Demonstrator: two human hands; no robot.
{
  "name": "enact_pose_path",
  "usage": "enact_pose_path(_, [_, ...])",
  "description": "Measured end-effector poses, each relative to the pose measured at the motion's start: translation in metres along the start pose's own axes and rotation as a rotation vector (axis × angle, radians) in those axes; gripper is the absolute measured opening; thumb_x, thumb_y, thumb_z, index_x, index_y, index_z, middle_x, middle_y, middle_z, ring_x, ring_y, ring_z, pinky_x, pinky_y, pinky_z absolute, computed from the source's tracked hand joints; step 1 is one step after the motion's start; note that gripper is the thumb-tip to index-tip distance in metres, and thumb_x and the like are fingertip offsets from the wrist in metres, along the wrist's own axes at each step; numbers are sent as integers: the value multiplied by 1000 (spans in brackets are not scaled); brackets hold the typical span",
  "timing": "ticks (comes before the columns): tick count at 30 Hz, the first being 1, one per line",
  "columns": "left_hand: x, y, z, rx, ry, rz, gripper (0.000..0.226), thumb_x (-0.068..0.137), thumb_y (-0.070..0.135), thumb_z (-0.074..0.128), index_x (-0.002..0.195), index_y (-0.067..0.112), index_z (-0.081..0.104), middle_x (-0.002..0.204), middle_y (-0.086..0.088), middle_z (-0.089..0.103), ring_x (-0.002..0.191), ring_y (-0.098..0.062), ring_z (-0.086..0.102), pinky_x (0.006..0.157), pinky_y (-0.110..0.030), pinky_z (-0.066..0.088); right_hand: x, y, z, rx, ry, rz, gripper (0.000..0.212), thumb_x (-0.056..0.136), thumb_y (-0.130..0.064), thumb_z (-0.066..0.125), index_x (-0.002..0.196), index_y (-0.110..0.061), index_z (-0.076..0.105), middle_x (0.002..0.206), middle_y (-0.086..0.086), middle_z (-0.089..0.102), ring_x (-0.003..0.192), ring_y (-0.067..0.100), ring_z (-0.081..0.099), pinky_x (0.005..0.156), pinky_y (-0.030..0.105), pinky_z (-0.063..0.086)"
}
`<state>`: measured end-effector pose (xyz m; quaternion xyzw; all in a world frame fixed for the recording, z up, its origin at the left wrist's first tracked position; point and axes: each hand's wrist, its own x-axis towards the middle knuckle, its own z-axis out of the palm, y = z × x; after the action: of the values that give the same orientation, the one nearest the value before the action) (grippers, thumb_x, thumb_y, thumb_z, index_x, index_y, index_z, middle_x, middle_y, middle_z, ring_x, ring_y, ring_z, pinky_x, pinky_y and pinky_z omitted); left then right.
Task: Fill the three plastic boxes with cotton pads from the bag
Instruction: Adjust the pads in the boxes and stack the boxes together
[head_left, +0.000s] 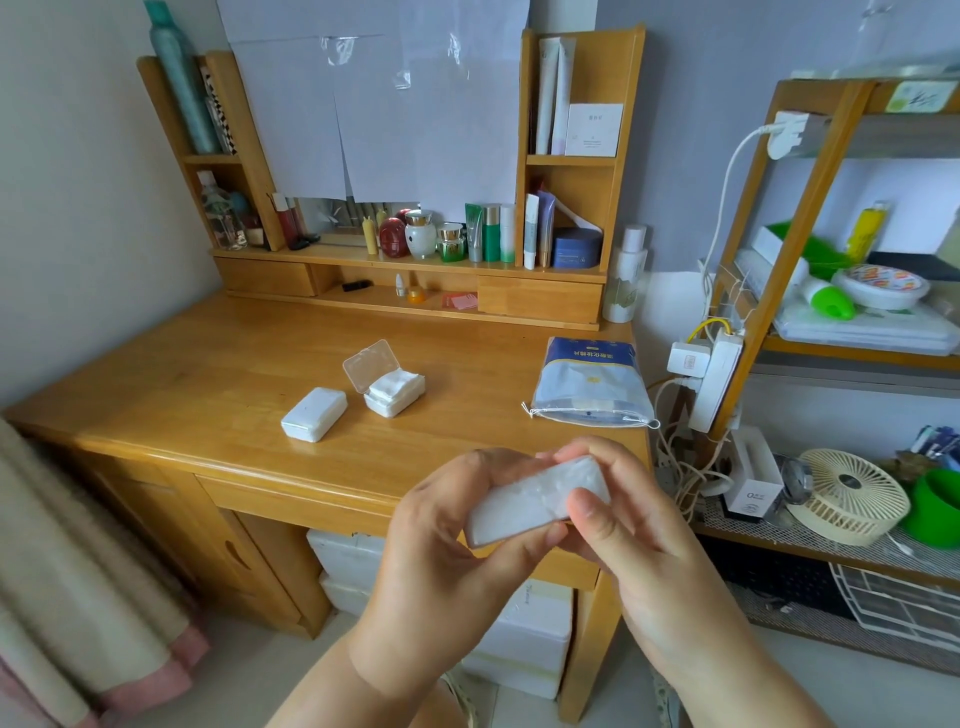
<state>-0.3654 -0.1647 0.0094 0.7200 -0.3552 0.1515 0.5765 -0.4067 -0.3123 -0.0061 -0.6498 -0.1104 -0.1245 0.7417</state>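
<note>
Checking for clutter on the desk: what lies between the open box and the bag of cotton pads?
Nothing: in the head view, only bare desk separates the open box from the bag.

Held box's (537, 501) ends behind fingers (592, 512); bag (589, 384) print perhaps unreadable.

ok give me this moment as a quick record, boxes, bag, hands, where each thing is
held box: full of pads, gripped by both hands in front of the desk edge
left hand: holds box's near-left end
right hand: holds box's right end
closed box: on desk, lid shut, filled
open box: right of closed box, lid up, pads heaped above rim
bag: desk's right edge, lying flat
</note>
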Motion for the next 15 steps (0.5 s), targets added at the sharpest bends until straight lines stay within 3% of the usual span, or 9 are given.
enact_pose_path(5, [-4, -8, 2, -64, 6, -66, 29, 74, 19, 77, 100, 10, 67, 95, 0, 72, 88, -19, 69, 75, -36, 54, 2, 4, -1, -76, 25, 1, 44, 76, -59, 66, 107, -28, 62, 91, 10, 62, 84, 15, 60, 77, 39, 50])
enact_pose_path(9, [-5, -13, 11, -10, 9, -75, 33, 73, 17, 77, 105, 13, 66, 102, 7, 70, 98, -13, 66, 83, -25, 50, 7, 16, 5, 57, 76, 149, 46, 72, -60, 62, 115, -43, 60, 120, -4, 60, 103, 12, 60, 81, 30, 50])
enact_pose_path(12, [-7, -16, 15, -109, -45, -140, 38, 76, 15, 75, 112, 11, 63, 112, 3, 66, 108, -18, 61, 91, -30, 48, 10, 24, 8, 71, 163, 197, 43, 72, -61, 60, 113, -46, 59, 117, 1, 61, 101, 15, 62, 77, 30, 49])
enact_pose_path(15, [-9, -16, 14, -176, -86, -178, 33, 83, 20, 66, 114, 12, 61, 114, 1, 66, 110, -20, 60, 90, -27, 48, 12, 27, 7, 131, 226, 181, 38, 73, -55, 61, 108, -41, 63, 115, -6, 64, 106, 13, 63, 74, 26, 52])
